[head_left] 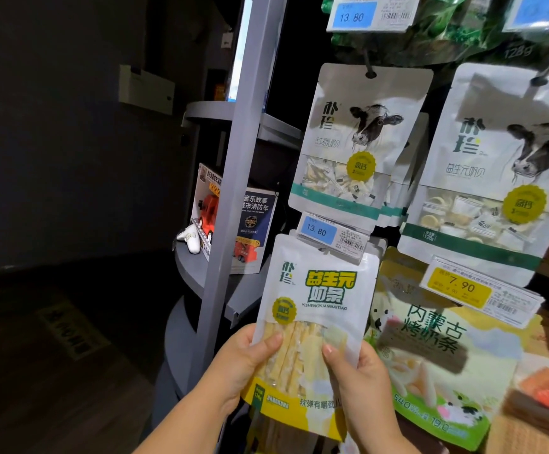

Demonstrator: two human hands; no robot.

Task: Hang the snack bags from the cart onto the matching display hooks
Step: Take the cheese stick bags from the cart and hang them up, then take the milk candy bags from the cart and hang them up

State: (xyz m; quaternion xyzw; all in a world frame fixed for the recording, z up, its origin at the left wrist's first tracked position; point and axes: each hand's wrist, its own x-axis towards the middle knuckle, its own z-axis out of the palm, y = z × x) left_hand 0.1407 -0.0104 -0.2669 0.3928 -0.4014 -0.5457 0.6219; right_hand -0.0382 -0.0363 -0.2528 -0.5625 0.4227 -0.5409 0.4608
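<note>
Faces a grey rack post and white cow-print bags hanging on hooks. Holds the yellow-and-white snack bag upright below them, left hand and right hand clasping its lower sides, top edge tucked behind the blue price tag.

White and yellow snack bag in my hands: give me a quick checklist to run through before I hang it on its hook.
1. Grip: left hand and right hand both hold the white and yellow snack bag by its lower half, thumbs on the front: ok.
2. Orientation: bag upright, printed front facing out: ok.
3. Hang hole: the bag's top edge sits behind the blue 13.80 price tag, so the hole is hidden: cannot tell.
4. Target hook: no free hook shows behind that tag: cannot tell.
5. Match: the white cow-print bags hanging above are a different product, and no bag like yours is seen hanging: cannot tell.
</note>
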